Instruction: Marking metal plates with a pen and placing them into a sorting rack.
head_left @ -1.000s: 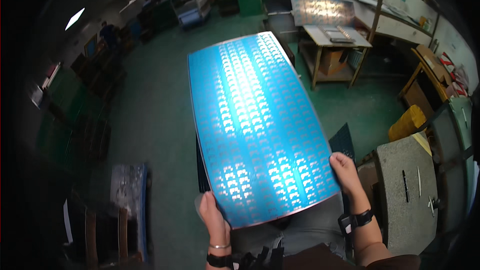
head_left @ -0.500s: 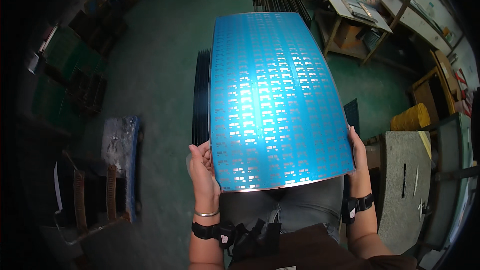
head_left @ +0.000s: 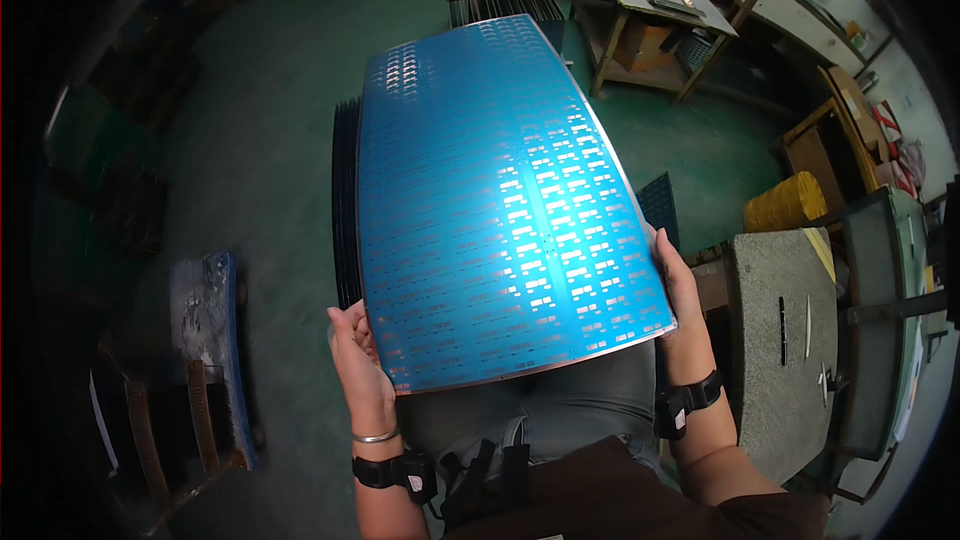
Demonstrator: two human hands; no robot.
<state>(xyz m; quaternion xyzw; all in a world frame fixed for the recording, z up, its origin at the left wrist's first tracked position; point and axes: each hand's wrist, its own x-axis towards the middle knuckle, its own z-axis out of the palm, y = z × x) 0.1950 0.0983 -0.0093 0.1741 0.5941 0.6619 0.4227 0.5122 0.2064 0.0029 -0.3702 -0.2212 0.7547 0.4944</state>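
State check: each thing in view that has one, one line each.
Blue patterned sheet: held up flat, tilted, glare across the middle.
Left hand: gripping the sheet's near left corner.
Right hand: gripping the sheet's near right edge.
Dark sheets: standing on edge behind the blue one, mostly hidden.
Grey stone-topped table: at right, thin tools lying on it.
Yellow ribbed object: resting on its side.

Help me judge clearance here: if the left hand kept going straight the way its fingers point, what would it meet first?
The left hand already grips the blue patterned sheet; its fingers point up along that edge. Probably next: the dark stack of upright panels beside the sheet, though depth is unclear.
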